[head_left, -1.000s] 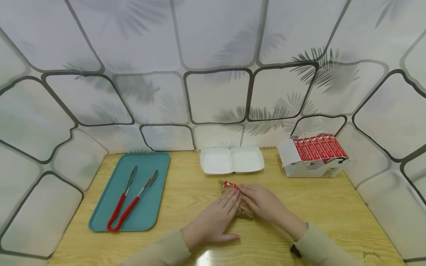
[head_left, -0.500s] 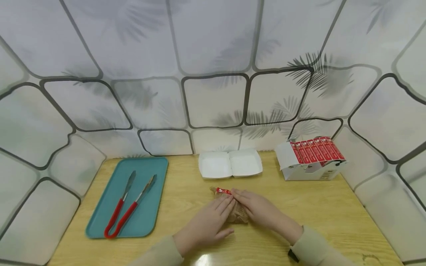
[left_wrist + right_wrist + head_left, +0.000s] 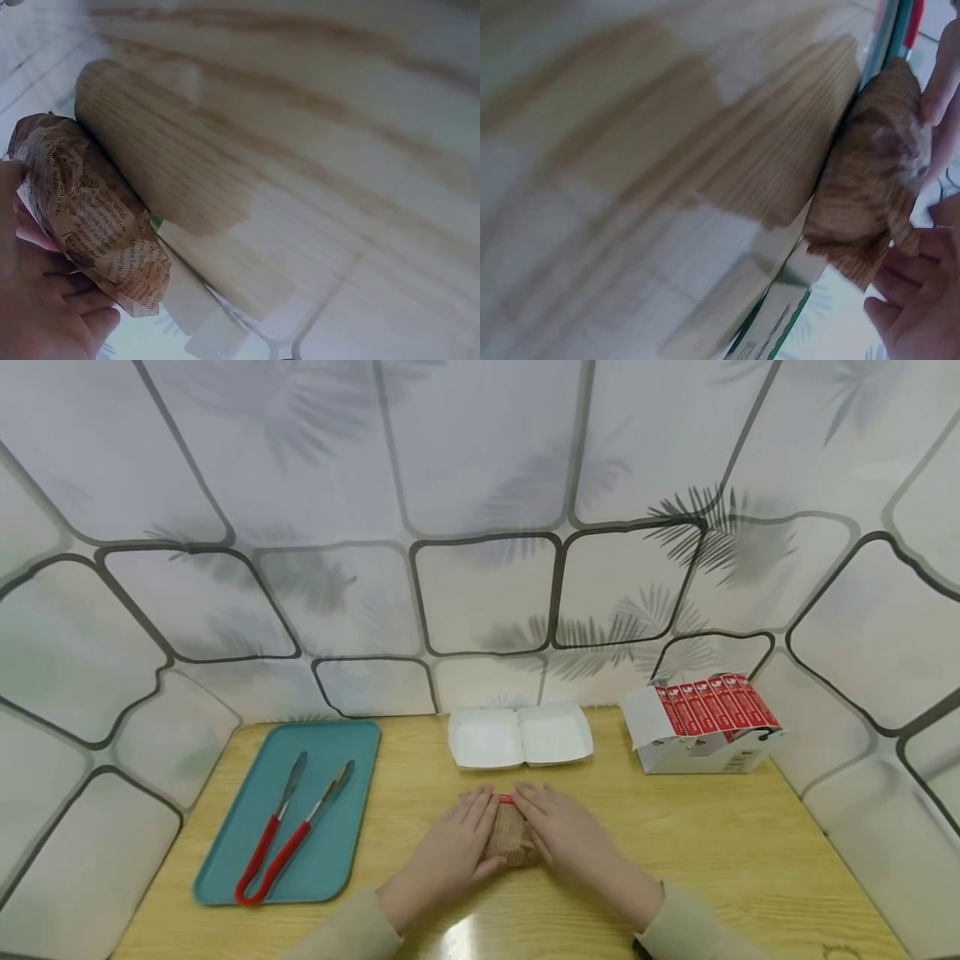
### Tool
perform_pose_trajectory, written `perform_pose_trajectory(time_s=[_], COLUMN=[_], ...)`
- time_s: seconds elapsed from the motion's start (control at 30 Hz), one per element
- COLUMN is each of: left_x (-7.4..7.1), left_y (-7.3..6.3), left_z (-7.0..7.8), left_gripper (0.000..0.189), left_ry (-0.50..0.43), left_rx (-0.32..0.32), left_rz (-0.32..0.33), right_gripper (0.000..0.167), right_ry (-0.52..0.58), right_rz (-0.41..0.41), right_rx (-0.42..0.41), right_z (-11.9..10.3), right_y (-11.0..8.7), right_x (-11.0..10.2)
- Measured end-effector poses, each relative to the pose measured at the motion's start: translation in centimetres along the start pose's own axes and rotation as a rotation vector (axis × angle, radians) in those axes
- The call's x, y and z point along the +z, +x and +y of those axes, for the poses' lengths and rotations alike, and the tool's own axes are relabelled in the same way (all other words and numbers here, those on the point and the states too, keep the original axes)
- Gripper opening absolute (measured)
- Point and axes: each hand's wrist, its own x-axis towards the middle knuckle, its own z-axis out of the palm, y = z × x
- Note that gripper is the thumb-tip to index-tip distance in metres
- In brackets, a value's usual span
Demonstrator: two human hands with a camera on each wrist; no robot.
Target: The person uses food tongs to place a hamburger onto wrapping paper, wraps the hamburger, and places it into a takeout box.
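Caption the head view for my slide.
Left hand and right hand, fingers against a wrapped packet, an open white box behind it, tongs on a tray.

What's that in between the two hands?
A brown paper-wrapped packet with a bit of red at its far end. The head view shows it between the left hand and the right hand.

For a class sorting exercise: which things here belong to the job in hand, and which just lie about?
In the job, it seems:
brown paper packet
red strip
left hand
right hand

Untouched, perhaps just lying about:
teal tray
tongs
open white box
white carton
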Motion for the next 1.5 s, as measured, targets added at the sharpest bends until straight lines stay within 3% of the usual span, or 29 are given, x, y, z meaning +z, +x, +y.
perform_pose_trajectory(time_s=[0.23, 0.4, 0.63, 0.8, 1.03, 1.27, 1.5], left_x=[0.3, 0.7, 0.9, 0.9, 0.9, 0.9, 0.9], left_y=[-0.4, -0.6, -0.4, -0.4, -0.5, -0.5, -0.4], left_z=[-0.2, -0.2, -0.2, -0.1, 0.0, 0.1, 0.1], left_gripper=[0.082, 0.081, 0.082, 0.082, 0.082, 0.084, 0.085], left_ry=[-0.011, -0.109, -0.212, -0.166, -0.132, -0.149, -0.151], left_rx=[-0.019, -0.047, -0.071, -0.055, -0.05, -0.056, -0.075], left_rz=[0.009, -0.021, -0.049, -0.028, -0.021, -0.017, -0.023], right_gripper=[0.059, 0.061, 0.064, 0.066, 0.062, 0.059, 0.053], right_ry=[0.078, 0.149, 0.353, 0.433, 0.358, 0.344, 0.389], right_rz=[-0.118, -0.167, -0.192, -0.183, -0.152, -0.141, -0.024], right_rx=[0.035, 0.065, 0.141, 0.157, 0.123, 0.163, 0.251], right_z=[-1.1, -1.2, -0.9, -0.3, 0.7, 2.3, 3.2], right_y=[0.3, 0.5, 0.2, -0.3, -1.0, -2.7, -2.7], right_x=[0.6, 0.9, 1.0, 0.9, 0.5, 0.4, -0.2])
